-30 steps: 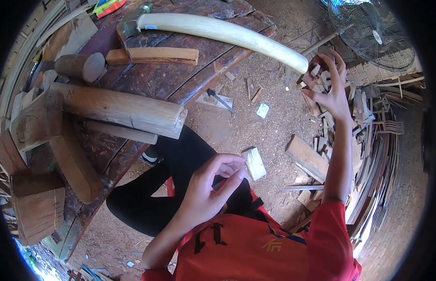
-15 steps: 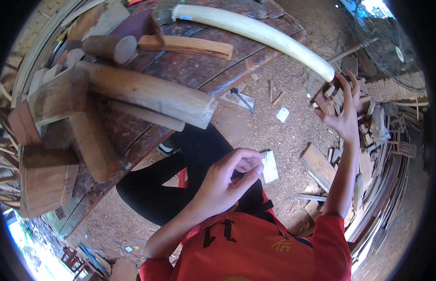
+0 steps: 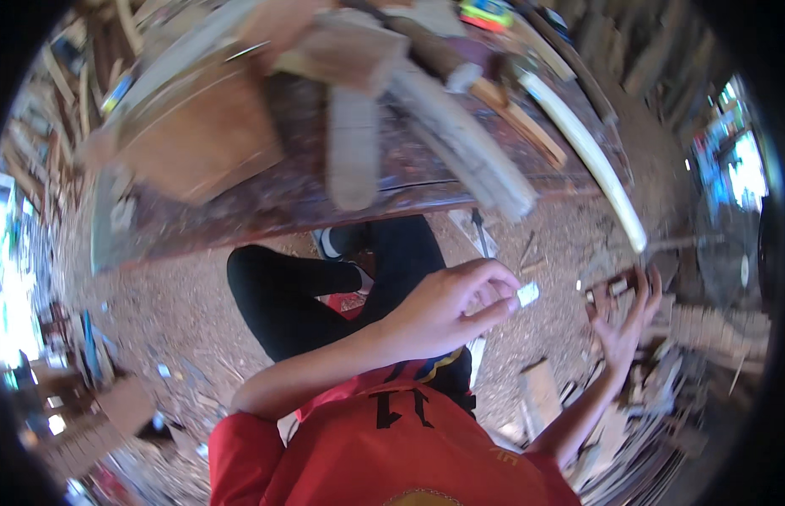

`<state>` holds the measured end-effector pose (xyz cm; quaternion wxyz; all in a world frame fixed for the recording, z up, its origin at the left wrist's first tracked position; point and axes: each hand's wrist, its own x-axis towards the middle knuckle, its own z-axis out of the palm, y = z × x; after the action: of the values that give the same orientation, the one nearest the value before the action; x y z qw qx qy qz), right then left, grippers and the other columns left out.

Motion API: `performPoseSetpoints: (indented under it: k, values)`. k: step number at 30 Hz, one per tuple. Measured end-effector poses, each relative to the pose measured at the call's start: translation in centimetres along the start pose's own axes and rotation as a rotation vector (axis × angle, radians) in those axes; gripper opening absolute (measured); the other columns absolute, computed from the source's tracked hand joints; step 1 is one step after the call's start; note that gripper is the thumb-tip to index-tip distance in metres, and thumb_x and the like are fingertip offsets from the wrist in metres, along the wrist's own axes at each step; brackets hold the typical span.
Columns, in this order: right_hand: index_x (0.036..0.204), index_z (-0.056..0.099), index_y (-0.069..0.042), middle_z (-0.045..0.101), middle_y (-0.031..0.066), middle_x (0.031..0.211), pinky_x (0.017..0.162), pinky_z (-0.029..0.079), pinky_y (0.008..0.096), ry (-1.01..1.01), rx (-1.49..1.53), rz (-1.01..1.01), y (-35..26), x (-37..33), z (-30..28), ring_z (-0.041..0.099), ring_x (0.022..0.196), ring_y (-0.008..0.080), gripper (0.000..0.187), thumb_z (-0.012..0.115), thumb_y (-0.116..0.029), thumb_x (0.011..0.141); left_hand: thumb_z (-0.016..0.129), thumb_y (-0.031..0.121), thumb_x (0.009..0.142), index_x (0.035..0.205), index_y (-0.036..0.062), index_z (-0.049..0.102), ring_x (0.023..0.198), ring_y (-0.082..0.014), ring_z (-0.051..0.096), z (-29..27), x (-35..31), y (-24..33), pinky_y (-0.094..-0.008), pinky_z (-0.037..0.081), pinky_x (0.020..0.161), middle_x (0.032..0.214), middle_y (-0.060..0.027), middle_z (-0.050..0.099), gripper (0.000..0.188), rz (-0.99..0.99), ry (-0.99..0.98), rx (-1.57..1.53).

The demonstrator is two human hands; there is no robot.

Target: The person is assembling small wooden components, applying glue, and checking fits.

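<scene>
A long, pale curved piece of wood [image 3: 590, 156] lies at the right end of the table, its near end jutting past the edge. Just below that end is my right hand [image 3: 622, 327], fingers spread and empty, with a small gap to the wood. My left hand [image 3: 460, 305] hovers over my lap, loosely curled, thumb and fingers a little apart and nothing visible in it. A white scrap [image 3: 528, 293] shows just beyond its fingertips and seems to be on the floor.
On the dark wooden table [image 3: 299, 198] lie a big wood block [image 3: 198, 131], a round-ended slat [image 3: 353, 152], a thick wooden bar [image 3: 464, 135] and a thin orange-brown strip [image 3: 527, 126]. Offcuts [image 3: 540, 392] are heaped at the right. A fan [image 3: 730, 261] stands far right.
My view has swung left, so the table now spans the top. My right fingertips, earlier at the end of the pale curved wood, are now slightly below it. My left hand stays loosely curled.
</scene>
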<state>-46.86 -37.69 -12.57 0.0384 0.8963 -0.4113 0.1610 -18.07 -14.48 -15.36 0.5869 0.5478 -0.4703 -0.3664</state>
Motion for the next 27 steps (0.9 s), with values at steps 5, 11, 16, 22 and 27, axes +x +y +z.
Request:
performPoseSetpoints:
  k: [5, 11, 16, 22, 27]
  values:
    - [0.153, 0.047, -0.011, 0.032, 0.018, 0.162, 0.118, 0.031, 0.0559, 0.15, 0.057, -0.093, 0.5, -0.7, -2.4, 0.034, 0.147, 0.0399, 0.099, 0.084, -0.051, 0.071, 0.069, 0.024, 0.101, 0.115, 0.0021, 0.063, 0.083, -0.0181, 0.071, -0.6, -1.6, 0.2, -0.0321, 0.057, 0.071, 0.096, -0.0102, 0.071, 0.027, 0.116, 0.074, 0.04]
    - [0.154, 0.045, -0.008, 0.031, 0.0177, 0.162, 0.114, 0.035, 0.0519, 0.152, 0.179, -0.306, -0.9, 2.2, -7.7, 0.035, 0.146, 0.0366, 0.101, 0.08, -0.06, 0.075, 0.065, 0.023, 0.101, 0.112, 0.0037, 0.062, 0.081, -0.0198, 0.072, -2.1, -4.2, 0.3, -0.036, 0.056, 0.073, 0.094, -0.0086, 0.072, 0.023, 0.12, 0.096, 0.038]
    - [0.155, 0.042, -0.008, 0.031, 0.0179, 0.161, 0.115, 0.034, 0.0529, 0.162, 0.253, -0.669, -9.9, 6.6, -12.1, 0.032, 0.149, 0.0365, 0.105, 0.077, -0.065, 0.075, 0.065, 0.023, 0.102, 0.115, 0.0034, 0.063, 0.083, -0.0197, 0.073, -3.8, -8.5, 0.6, -0.0353, 0.056, 0.075, 0.097, -0.0091, 0.073, 0.024, 0.23, 0.258, 0.033]
    - [0.153, 0.045, -0.004, 0.037, 0.0205, 0.157, 0.118, 0.029, 0.0525, 0.176, 0.405, -1.056, -28.7, 8.7, -14.1, 0.037, 0.146, 0.0359, 0.121, 0.069, -0.083, 0.065, 0.064, 0.02, 0.104, 0.118, 0.0026, 0.063, 0.09, -0.015, 0.071, -5.7, -14.8, 0.6, -0.0338, 0.057, 0.08, 0.1, -0.0075, 0.073, 0.023, 0.241, 0.416, -0.16]
    - [0.135, 0.06, -0.003, 0.048, 0.0167, 0.148, 0.117, 0.036, 0.0434, 0.022, 0.809, -1.146, -43.5, 5.0, -13.3, 0.046, 0.141, 0.0295, 0.059, 0.06, -0.039, 0.088, 0.064, 0.022, 0.105, 0.127, 0.0034, 0.062, 0.092, -0.0133, 0.069, -7.5, -20.5, 0.8, -0.0284, 0.053, 0.084, 0.107, -0.0064, 0.072, 0.029, 0.072, 0.599, -0.141]
